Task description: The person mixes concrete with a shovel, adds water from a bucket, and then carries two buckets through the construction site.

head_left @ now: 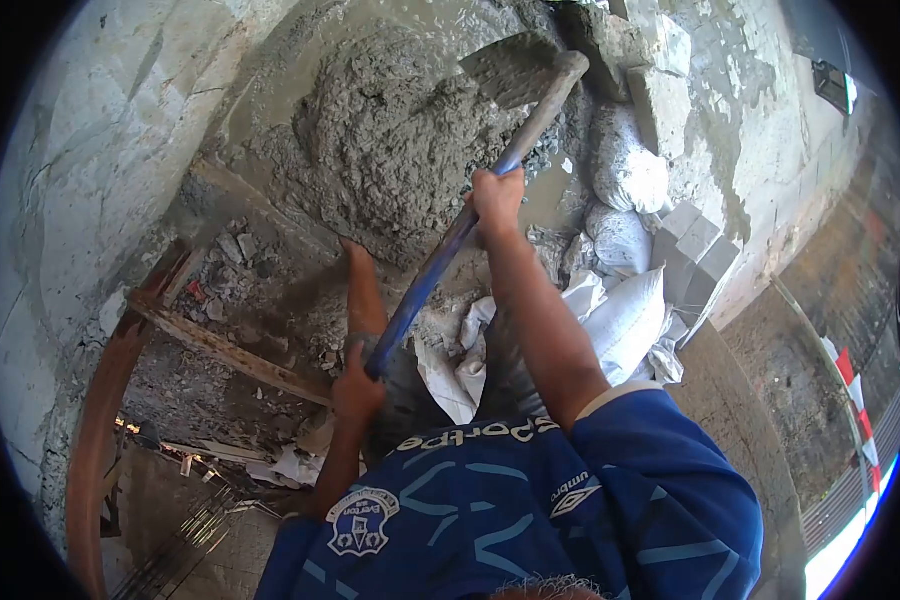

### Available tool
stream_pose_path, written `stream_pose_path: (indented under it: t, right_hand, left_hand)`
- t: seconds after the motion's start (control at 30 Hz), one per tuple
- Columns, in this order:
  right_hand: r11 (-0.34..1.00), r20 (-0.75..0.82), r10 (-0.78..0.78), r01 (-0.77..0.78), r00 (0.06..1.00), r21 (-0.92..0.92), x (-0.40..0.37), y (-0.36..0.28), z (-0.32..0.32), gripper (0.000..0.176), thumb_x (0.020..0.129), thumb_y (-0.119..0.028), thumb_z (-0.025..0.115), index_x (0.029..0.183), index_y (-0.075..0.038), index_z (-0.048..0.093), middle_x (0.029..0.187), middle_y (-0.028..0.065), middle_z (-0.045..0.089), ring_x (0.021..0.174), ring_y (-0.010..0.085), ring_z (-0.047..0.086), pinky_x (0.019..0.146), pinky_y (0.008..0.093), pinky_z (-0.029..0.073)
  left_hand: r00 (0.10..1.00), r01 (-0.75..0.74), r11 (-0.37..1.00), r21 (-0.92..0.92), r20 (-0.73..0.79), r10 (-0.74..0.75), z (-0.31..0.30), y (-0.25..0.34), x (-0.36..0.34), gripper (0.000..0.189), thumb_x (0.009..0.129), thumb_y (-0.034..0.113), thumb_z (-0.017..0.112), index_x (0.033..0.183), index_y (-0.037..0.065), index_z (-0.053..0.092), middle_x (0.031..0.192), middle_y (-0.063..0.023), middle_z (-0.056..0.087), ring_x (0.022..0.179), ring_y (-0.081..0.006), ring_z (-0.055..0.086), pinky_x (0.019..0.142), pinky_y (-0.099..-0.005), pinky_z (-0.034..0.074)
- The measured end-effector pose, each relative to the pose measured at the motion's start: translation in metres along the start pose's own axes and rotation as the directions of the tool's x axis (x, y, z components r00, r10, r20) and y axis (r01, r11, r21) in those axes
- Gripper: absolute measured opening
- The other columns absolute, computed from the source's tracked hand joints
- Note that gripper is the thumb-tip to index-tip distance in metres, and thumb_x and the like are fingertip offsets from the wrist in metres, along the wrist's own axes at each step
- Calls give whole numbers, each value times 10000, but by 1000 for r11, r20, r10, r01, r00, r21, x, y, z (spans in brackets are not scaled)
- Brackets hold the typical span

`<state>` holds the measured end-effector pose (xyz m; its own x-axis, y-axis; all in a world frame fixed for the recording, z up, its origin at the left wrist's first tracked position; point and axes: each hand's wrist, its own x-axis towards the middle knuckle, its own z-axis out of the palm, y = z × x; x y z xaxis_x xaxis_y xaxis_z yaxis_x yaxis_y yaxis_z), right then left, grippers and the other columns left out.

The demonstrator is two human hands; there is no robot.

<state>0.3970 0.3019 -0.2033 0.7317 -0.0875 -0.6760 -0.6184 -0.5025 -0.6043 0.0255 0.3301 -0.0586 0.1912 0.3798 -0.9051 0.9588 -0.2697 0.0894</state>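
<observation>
A hoe (440,255) runs diagonally across the view, its wooden handle partly blue. My right hand (497,200) is wrapped round the upper half of the handle. Lower down, near my body, my left hand (356,392) grips the handle's end. The flat hoe blade (515,72), coated in grey mix, is at the far end, over the upper right of a heap of wet concrete (390,140). Grey watery slurry (280,100) surrounds the heap. My bare lower leg (364,295) stands at the heap's near edge.
White filled sacks (625,320) and concrete blocks (665,110) line the right side. A rough wall (80,200) rises at the left. A wooden plank (230,345) and a rusty brown beam (100,440) lie at lower left, near rubble. Red-and-white tape (858,400) hangs at far right.
</observation>
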Motion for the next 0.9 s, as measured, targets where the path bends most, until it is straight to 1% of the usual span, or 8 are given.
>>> stream_pose_path:
  t: [0.03,0.13,0.27,0.47,0.63,0.67,0.7,0.9]
  right_hand:
    - [988,59,0,9,998,-156,58,-4,-3,322,794,-70,630,997,92,440,733,169,624,541,252,664,489,386,536]
    - [969,-12,-137,132,990,-208,194,-22,3,253,776,-67,621,915,117,517,715,197,646,579,298,694,516,421,554]
    - [942,-25,71,-75,997,-328,232,-10,21,176,784,-86,636,823,84,613,737,188,673,640,289,716,546,404,556]
    - [961,-60,231,-237,971,-143,147,31,26,119,761,-102,654,761,18,648,729,152,676,640,279,678,557,408,520]
    - [964,49,267,-266,962,-23,-8,21,34,84,757,-18,606,722,36,553,617,115,578,476,232,590,433,410,468]
    - [968,33,243,-244,970,53,-30,41,46,86,753,-9,605,739,10,522,618,104,568,453,227,578,422,384,474]
    - [961,85,276,-275,957,-17,-51,54,53,320,765,-61,625,1035,32,479,764,167,627,515,260,629,473,405,511]
    - [926,114,327,-342,938,158,-141,22,31,349,801,-63,645,1035,37,406,748,146,599,513,230,608,523,397,529]
  left_hand:
    - [979,-175,984,-24,-112,171,12,28,43,756,802,186,719,1484,149,394,1006,-265,708,946,-480,680,847,-567,518]
    - [990,-126,988,-85,57,131,5,132,128,665,820,159,687,1429,44,445,1026,-268,711,978,-458,687,864,-555,525]
    - [977,-110,988,-112,172,128,-20,170,125,611,843,143,648,1413,26,463,1026,-274,710,984,-450,688,880,-531,528]
    - [960,-194,981,-5,205,191,-101,102,59,460,839,174,663,1273,36,595,1019,-269,703,983,-454,678,885,-524,531]
    - [955,67,990,126,278,-101,-144,50,-49,472,823,237,690,1258,69,618,1000,-267,706,981,-459,677,867,-530,530]
    - [949,95,986,141,286,-132,-155,42,-71,469,819,245,690,1252,79,621,999,-269,709,976,-460,680,872,-534,530]
    - [958,106,983,152,249,-142,-154,17,-91,462,811,238,707,1240,85,629,999,-263,711,971,-455,682,860,-533,531]
    - [987,141,958,250,40,-156,-167,-38,-111,432,785,154,722,1211,126,651,976,-231,720,934,-443,690,821,-521,538]
